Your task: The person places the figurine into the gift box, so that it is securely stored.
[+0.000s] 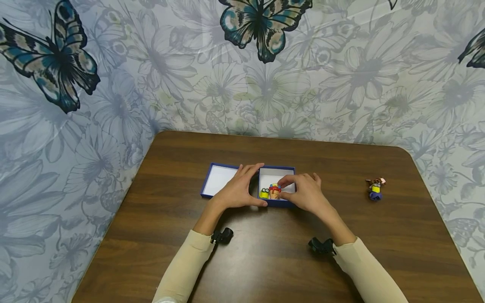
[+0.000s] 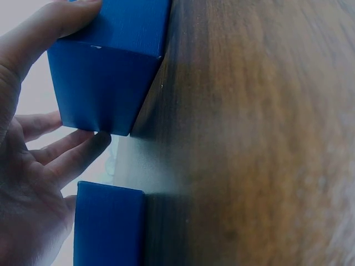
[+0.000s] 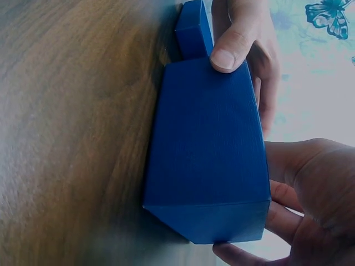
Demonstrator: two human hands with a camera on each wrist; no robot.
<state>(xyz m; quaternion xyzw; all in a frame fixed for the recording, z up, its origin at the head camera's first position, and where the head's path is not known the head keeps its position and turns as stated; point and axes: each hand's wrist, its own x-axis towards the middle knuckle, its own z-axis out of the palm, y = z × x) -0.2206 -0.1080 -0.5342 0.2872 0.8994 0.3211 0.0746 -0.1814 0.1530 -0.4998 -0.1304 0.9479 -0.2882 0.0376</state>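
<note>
A blue box [image 1: 281, 203] with a white inside lies on the wooden table. My left hand [image 1: 238, 188] holds it at the left end, thumb on the near wall [image 3: 205, 133] and fingers behind the left wall [image 2: 102, 88]. Inside are a small yellow-green figurine [image 1: 264, 193] with big eyes and a red-and-tan figurine [image 1: 274, 191] beside it. My right hand [image 1: 307, 193] reaches over the box's right side and pinches the red-and-tan figurine between thumb and forefinger. The walls hide both figurines in the wrist views.
Left of the box lies the blue-rimmed lid [image 1: 219, 179], white side up, partly behind my left hand. A third figurine [image 1: 375, 189], yellow and blue with a brown top, is at the table's right. Beyond the far edge hangs a butterfly-patterned cloth [image 1: 227, 92].
</note>
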